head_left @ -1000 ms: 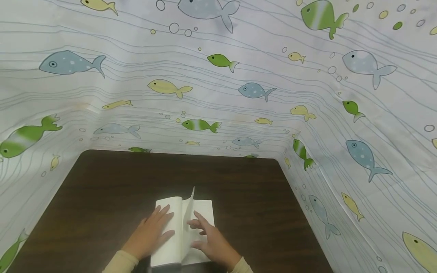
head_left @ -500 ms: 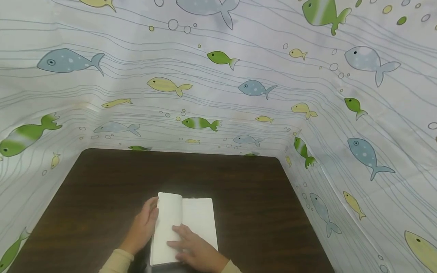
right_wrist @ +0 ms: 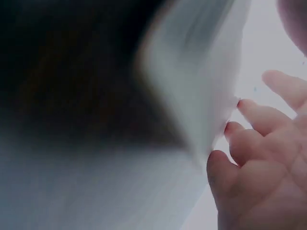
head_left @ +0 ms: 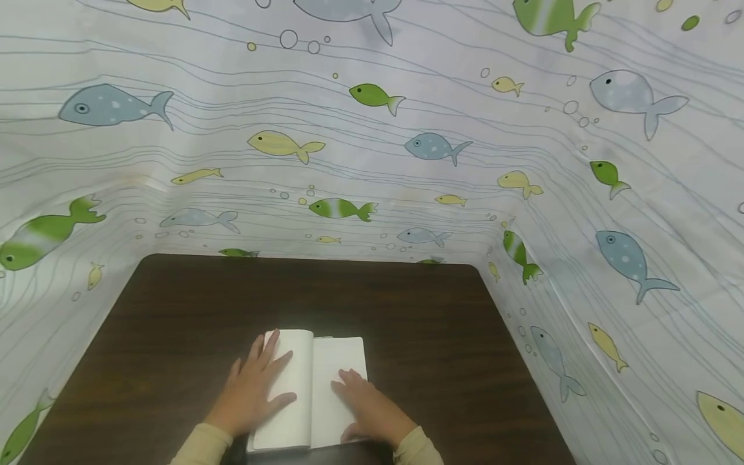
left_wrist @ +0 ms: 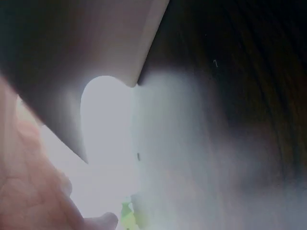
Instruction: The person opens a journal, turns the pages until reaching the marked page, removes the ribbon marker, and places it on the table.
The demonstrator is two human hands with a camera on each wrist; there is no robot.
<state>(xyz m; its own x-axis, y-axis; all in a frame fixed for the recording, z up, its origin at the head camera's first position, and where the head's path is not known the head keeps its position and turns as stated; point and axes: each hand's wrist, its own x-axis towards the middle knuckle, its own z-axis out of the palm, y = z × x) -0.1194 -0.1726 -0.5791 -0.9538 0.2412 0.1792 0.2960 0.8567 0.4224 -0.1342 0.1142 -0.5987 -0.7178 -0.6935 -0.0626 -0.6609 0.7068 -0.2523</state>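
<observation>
A notebook with blank white pages lies open near the table's front. My left hand rests spread on the left page, fingers straight and thumb pointing toward the fold. On the right page, my right hand lies with its fingers extended near the outer edge and its thumb lower down by the bottom edge. In the left wrist view the left hand shows beside a shaded, curved sheet. The right wrist view has the right hand's fingertips right at the blurred page edge.
The notebook lies on a dark brown wooden table with rounded far corners. White cloth printed with green, blue and yellow fish rises around the table's back and sides.
The raised page has turned over to the left and lies flat. My right hand crossed to the left page, then returned to the right page; my left hand moved from the edge back onto its page.
</observation>
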